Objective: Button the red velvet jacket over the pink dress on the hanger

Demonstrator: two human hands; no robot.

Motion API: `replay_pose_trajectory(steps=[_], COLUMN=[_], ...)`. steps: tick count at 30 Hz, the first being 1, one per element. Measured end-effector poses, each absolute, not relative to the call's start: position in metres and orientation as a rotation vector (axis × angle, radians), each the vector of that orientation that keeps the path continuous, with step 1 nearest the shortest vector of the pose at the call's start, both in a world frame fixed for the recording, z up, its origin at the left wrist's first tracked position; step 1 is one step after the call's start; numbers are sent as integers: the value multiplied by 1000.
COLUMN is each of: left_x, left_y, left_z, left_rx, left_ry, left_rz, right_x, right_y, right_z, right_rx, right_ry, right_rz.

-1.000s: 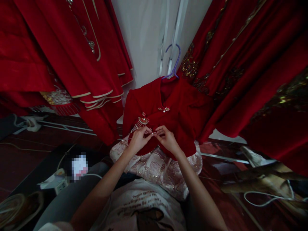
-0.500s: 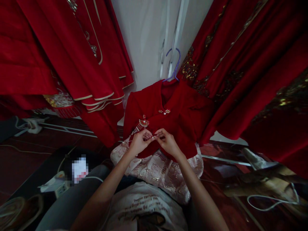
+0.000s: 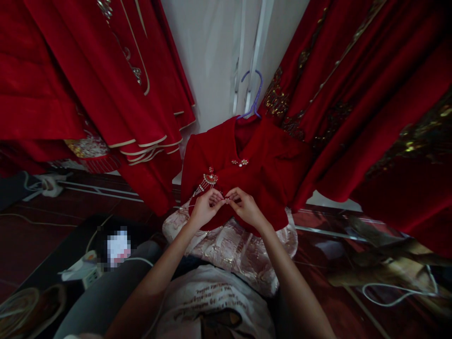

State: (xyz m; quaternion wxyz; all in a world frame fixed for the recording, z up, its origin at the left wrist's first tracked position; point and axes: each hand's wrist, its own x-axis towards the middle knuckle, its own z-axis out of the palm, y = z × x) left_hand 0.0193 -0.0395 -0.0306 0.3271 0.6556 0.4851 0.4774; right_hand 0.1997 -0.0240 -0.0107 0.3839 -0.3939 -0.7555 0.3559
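Note:
A short red velvet jacket (image 3: 268,160) hangs on a purple hanger (image 3: 253,94) over a pale brocade skirt (image 3: 233,245). A pearl clasp (image 3: 240,163) closes its chest, and a gold tasselled brooch (image 3: 209,179) hangs at its left side. My left hand (image 3: 204,207) and my right hand (image 3: 246,207) meet at the jacket's lower front edge. Both pinch a small pearl fastening (image 3: 226,201) between their fingertips, fingers curled.
Long red gowns with gold trim hang at the left (image 3: 88,80) and right (image 3: 370,103). A white wall (image 3: 212,52) stands behind. A power strip (image 3: 88,270) and cables (image 3: 395,294) lie on the dark red floor. My knees and printed shirt (image 3: 212,301) fill the foreground.
The view has shifted slightly. My hands stay pinched together at the same fastening, with only small finger movements.

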Motion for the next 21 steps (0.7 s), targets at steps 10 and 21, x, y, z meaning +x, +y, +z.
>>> replay_pose_trajectory(steps=[10,21], left_x=[14,22], left_y=[-10,-11], left_z=[-4,8], left_rx=[934,695], left_ry=[1021,980], left_rz=[1591,1622], right_x=[225,213], right_y=[-34,-34], right_z=[17,9], right_rx=[-833,-813], right_ry=[-2029,-2031], right_rz=[1274,1279])
